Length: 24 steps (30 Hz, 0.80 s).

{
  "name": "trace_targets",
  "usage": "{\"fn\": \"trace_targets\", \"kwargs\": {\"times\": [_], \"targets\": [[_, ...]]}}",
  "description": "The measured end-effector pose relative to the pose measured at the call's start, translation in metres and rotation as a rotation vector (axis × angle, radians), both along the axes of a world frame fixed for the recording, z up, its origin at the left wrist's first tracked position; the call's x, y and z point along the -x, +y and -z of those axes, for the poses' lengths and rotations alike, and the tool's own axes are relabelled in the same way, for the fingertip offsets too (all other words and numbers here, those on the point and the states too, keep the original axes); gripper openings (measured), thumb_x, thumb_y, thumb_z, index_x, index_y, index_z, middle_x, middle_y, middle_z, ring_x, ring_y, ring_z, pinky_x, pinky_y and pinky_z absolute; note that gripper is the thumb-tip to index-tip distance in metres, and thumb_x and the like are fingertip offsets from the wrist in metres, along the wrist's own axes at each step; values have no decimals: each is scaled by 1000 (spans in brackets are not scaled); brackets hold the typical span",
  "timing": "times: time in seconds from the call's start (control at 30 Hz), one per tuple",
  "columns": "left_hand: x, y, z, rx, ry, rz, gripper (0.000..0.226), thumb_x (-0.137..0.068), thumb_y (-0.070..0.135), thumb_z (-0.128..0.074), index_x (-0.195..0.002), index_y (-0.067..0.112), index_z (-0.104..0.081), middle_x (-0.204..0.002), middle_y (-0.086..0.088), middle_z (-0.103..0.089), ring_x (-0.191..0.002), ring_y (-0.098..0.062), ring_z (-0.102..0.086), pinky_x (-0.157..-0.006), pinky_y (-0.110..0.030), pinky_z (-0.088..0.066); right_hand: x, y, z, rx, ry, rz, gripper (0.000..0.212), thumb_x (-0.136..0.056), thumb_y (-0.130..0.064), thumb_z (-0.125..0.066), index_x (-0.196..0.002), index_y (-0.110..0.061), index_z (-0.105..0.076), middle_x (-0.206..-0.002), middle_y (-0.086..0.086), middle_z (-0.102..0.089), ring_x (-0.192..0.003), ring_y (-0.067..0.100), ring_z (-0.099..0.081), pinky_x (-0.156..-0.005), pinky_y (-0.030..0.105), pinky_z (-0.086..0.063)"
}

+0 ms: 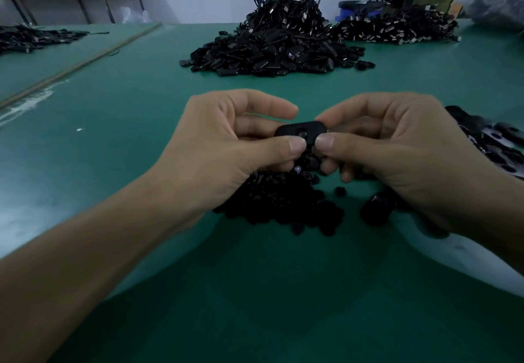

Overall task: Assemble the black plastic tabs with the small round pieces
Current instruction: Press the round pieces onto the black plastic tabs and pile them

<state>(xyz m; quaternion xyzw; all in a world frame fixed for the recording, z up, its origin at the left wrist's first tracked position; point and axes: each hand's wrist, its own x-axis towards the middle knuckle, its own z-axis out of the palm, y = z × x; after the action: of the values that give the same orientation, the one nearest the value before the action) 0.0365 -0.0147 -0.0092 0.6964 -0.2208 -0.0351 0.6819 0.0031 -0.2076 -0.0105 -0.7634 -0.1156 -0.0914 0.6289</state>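
Note:
A flat black plastic tab [297,130] with a round hole near its middle is held level above the green table [141,141]. My left hand [226,147] pinches its left end between thumb and curled fingers. My right hand [394,147] pinches its right end the same way. Both thumbs meet at the tab's near edge, below the hole. Under my hands lies a heap of small round black pieces [280,201]. Whether a round piece sits in the hole I cannot tell.
A big pile of black tabs [272,53] lies at the far middle, with a tangle of corded tabs [286,5] on top. More corded parts [397,28] lie far right, and another dark pile [34,38] far left. Further black tabs [493,141] lie at the right edge.

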Motion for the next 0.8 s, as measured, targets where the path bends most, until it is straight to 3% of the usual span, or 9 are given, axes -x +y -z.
{"fn": "trace_targets", "kwargs": {"times": [0.17,0.37,0.47,0.6,0.8], "targets": [[-1,0,1,28,25,-66,27,-55,18,-81,-79,9,-71,-69,-10,-74,-62,-17,-74,-57,-21,-57,-1,-1,0,-24,35,10,6,-83,-6,-71,-85,-11,-69,-73,9,-75,-58,12,-66,-51,18,-50],[-2,-1,1,44,59,-46,18,-65,18,-79,-80,10,-73,-69,-10,-74,-62,-15,-72,-58,-20,-57,-2,-1,2,22,-1,31,8,-86,-6,-70,-86,-13,-68,-72,6,-75,-56,10,-67,-52,17,-51],[-5,0,3,32,41,-77,8,-84,4,-74,-87,11,-74,-70,-5,-73,-63,-12,-70,-61,-19,-56,-4,-7,4,260,-91,118,3,-89,-20,-69,-88,-22,-71,-72,-5,-75,-57,7,-68,-53,16,-52],[-9,3,4,-1,5,-141,14,-88,2,-71,-85,15,-76,-70,-3,-73,-65,-10,-69,-64,-19,-56,-3,-13,3,678,-161,116,2,-81,-33,-71,-83,-33,-73,-76,-25,-69,-66,-6,-63,-59,5,-45],[-9,3,6,3,7,-155,13,-87,0,-72,-84,13,-76,-71,-6,-75,-66,-13,-71,-65,-20,-57,0,-12,-2,814,-142,-14,9,-77,-40,-64,-76,-34,-72,-71,-37,-62,-64,-9,-61,-52,2,-39]]}}
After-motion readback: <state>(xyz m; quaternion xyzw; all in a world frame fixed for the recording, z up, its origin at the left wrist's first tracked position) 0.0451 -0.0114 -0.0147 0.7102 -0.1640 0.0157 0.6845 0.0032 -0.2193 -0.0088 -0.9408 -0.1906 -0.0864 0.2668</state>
